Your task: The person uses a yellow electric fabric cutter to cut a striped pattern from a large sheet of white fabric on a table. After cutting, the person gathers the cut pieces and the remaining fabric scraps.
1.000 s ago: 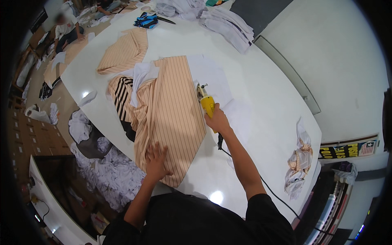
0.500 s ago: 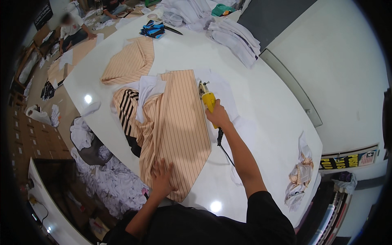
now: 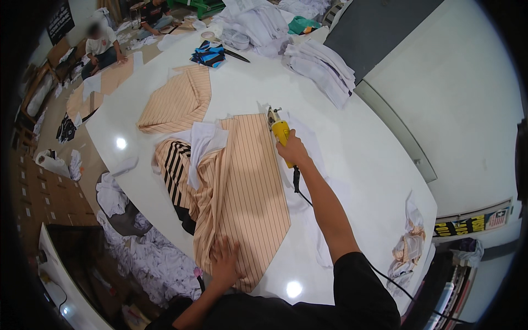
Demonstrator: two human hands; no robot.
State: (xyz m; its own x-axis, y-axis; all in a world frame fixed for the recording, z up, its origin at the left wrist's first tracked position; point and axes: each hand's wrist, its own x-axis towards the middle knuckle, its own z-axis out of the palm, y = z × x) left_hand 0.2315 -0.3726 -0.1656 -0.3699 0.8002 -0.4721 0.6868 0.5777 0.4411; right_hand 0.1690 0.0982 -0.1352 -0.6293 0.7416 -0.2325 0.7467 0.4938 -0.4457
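My right hand [image 3: 293, 148] is wrapped round a yellow handheld electric cloth cutter [image 3: 281, 131]. The cutter's metal head is at the far right corner of a peach cloth [image 3: 256, 187] with thin dark stripes, lying on the white table. My left hand [image 3: 224, 264] lies with fingers spread on the near part of that cloth, beside its gathered folds. To the left of the flat part, a black-striped section [image 3: 177, 173] and a white cloth piece [image 3: 204, 144] are bunched together. White sheet material [image 3: 308, 137] lies to the right of the cutter.
Another folded striped cloth [image 3: 176, 102] lies farther off on the white table [image 3: 352, 220]. White cloth stacks [image 3: 324, 69] and a blue-black bundle [image 3: 209, 54] are at the far end. Scraps [image 3: 408, 242] lie at right; a black cord [image 3: 390, 279] trails there. Two people sit far left.
My right hand has pushed the cutter farther away along the cloth's right edge to its far corner. My left hand stays on the cloth. The view has tilted up slightly.
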